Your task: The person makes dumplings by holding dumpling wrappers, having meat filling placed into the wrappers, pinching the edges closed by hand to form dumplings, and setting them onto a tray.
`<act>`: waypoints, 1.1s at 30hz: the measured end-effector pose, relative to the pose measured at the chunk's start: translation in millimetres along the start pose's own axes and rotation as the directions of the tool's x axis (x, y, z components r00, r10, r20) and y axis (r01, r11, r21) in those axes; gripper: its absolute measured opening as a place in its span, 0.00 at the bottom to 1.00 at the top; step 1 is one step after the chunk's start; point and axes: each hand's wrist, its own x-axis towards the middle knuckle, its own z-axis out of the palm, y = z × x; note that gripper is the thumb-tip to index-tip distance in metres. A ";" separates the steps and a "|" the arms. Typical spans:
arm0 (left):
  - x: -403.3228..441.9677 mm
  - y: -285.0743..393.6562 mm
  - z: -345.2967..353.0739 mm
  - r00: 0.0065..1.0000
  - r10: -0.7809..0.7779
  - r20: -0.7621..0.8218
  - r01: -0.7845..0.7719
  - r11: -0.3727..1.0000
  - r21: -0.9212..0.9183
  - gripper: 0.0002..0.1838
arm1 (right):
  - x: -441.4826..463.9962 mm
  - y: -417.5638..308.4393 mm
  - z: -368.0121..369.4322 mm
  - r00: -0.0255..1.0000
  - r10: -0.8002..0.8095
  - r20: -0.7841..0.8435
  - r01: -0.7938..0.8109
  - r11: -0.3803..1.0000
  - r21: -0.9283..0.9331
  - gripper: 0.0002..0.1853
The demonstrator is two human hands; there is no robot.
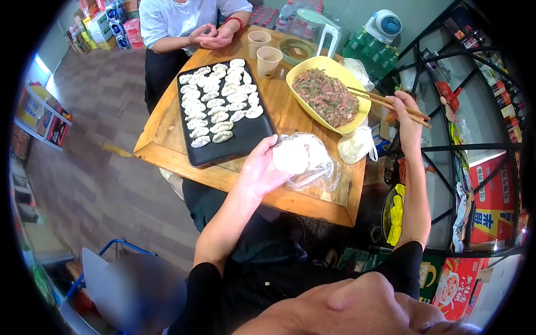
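On my left hand (261, 172) lies a round white dumpling wrapper (291, 156), just above a clear plastic bag (324, 167) on the wooden table. My right hand (406, 114) is closed around a pair of wooden chopsticks (385, 102). Their tips reach the minced meat filling (325, 96) inside a yellow bowl (296, 92). To the left, a black tray (245, 134) holds several rows of folded white dumplings (222, 137).
Across the wooden table (162, 137), a person in white (173, 22) has both hands together near the tray. Two paper cups (268, 61), a clear pitcher (307, 39) and a knotted plastic bag (355, 145) surround the bowl. Metal shelving (441, 148) stands at right.
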 end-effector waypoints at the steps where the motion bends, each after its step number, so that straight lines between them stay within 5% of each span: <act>1: -1.3 -2.3 -1.0 1.000 -0.002 -0.003 0.002 1.000 -0.006 0.29 | 2.1 5.0 -2.2 0.999 0.050 -0.009 -0.050 0.997 0.062 0.15; 3: -4.7 -6.7 -0.9 0.994 0.061 -0.094 -0.072 0.991 -0.115 0.31 | 4.2 12.7 -0.6 0.996 0.090 -0.026 -0.086 0.987 0.132 0.14; 7: -11.0 -27.8 -1.3 0.973 0.132 -0.190 -0.140 0.990 -0.030 0.32 | 14.6 36.5 10.3 0.993 0.104 0.049 -0.110 0.980 0.163 0.15; 10: -41.7 -42.8 -13.4 0.993 0.067 -0.092 -0.060 0.995 0.083 0.31 | 13.0 50.2 25.6 0.992 0.087 0.091 -0.102 0.980 0.173 0.15; 15: -104.3 -80.2 8.1 0.954 0.088 -0.288 -0.013 0.967 0.255 0.27 | -11.0 34.1 42.5 0.986 0.036 0.161 -0.072 0.972 0.222 0.13; 23: -141.2 -84.2 6.8 0.901 0.248 -0.355 -0.068 0.891 0.448 0.34 | 17.7 61.2 23.4 0.999 0.013 -0.042 0.000 0.960 0.281 0.12; 27: -144.7 -87.2 8.2 0.913 0.201 -0.354 -0.030 0.901 0.433 0.36 | 21.0 73.3 36.1 0.999 -0.016 -0.036 0.022 0.985 0.174 0.11; 33: -143.4 -90.5 10.7 0.922 0.170 -0.348 -0.014 0.913 0.408 0.37 | -0.7 44.2 44.5 0.999 0.031 0.013 -0.034 0.954 0.299 0.11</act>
